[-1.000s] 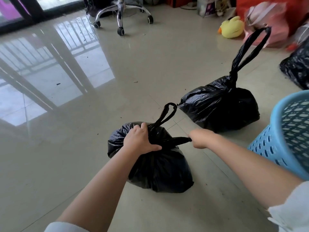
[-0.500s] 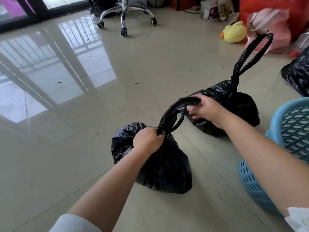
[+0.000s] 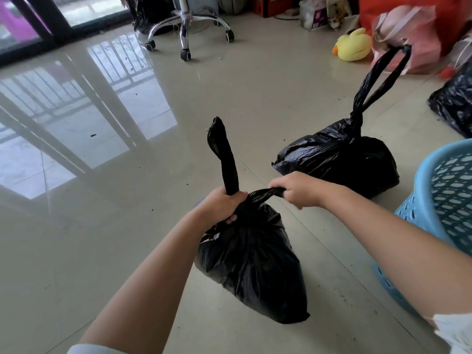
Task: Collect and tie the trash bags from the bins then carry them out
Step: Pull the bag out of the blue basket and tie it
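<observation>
A full black trash bag (image 3: pixel 251 261) sits on the tiled floor right in front of me. My left hand (image 3: pixel 222 204) is closed around its gathered neck, and one twisted handle strip (image 3: pixel 224 154) sticks straight up from that fist. My right hand (image 3: pixel 298 190) grips the other handle strip and holds it out to the right, taut. Behind it stands a second black trash bag (image 3: pixel 339 157), tied, with its long handle loop (image 3: pixel 378 80) pointing up. A third black bag (image 3: pixel 454 106) lies at the right edge, partly cut off.
A light blue perforated bin (image 3: pixel 439 200) stands close at my right. At the back are an office chair base (image 3: pixel 186 26), a yellow plush duck (image 3: pixel 353 44), a pink bag (image 3: pixel 408 39) and boxes. Glass doors run along the far left.
My right hand came back down from the raised loop and now pulls one strip sideways to the right. The other strip now stands upright from my left fist.
</observation>
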Tool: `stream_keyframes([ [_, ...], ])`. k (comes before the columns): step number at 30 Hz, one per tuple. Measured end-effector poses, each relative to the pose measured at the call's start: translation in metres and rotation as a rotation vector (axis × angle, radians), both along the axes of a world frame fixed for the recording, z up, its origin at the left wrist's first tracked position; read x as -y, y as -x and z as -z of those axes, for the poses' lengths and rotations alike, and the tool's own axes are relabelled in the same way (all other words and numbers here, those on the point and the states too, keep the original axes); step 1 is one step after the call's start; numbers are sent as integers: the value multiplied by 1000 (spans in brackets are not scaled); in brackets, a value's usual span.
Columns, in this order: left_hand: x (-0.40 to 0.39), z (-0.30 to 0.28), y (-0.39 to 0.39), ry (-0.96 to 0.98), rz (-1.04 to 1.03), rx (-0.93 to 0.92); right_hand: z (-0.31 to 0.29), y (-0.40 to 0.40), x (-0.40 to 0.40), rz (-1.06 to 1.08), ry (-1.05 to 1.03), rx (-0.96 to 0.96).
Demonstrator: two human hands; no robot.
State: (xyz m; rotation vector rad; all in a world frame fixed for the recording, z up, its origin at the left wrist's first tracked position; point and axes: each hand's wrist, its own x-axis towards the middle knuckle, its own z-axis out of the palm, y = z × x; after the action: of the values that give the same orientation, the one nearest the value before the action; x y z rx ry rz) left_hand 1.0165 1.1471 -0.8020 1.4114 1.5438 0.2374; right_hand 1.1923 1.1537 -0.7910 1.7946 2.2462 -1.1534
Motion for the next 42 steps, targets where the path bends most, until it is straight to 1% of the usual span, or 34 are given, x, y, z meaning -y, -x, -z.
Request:
stream_keyframes([
  [2,-2,0,5,93,-29,100,-8,-4,-4,28,-33,-21],
  [5,-2,-1,10,271,-53,321,-31,-5,-10,2,-88,-7],
  [8,-6,4,7,306,-19,473,-58,-6,-5,-28,-57,-57],
  [11,-5,7,5,336,-57,558,-65,-8,6,-120,45,-3],
  [13,-6,11,10,385,-160,681,-60,-7,13,-155,106,23],
  [15,-10,13,15,391,-268,784,-49,-7,19,-156,173,39],
  [19,-9,15,9,391,-330,838,-23,-2,22,-256,431,141],
  [22,-6,20,7,378,-326,844,-10,-4,21,-236,588,199],
  [24,-5,25,9,325,-271,803,-6,-7,17,-209,582,235],
  [29,-2,24,14,178,-21,552,-8,-19,0,-151,260,320],
  [31,-2,19,11,139,60,500,-10,-19,-2,-171,160,376],
  [32,-1,17,9,125,84,489,-9,-19,-3,-179,68,399],
  [33,-1,16,6,105,106,478,-6,-18,-5,-165,-69,385],
  [34,-1,16,4,83,127,468,-3,-18,-5,-123,-209,329],
  [35,-1,16,2,63,152,461,-1,-16,-4,-77,-306,235],
  [36,-1,15,0,47,178,453,1,-14,-3,-58,-337,134],
  [37,-1,15,-1,32,201,437,-1,-12,-1,-71,-292,41],
  [39,0,12,-5,-3,240,388,-2,-7,3,-122,-74,-72],
  [40,1,10,-6,-33,240,348,-1,-6,5,-144,20,-77],
  [42,1,9,-9,-135,167,285,1,-4,8,-133,109,-64],
])
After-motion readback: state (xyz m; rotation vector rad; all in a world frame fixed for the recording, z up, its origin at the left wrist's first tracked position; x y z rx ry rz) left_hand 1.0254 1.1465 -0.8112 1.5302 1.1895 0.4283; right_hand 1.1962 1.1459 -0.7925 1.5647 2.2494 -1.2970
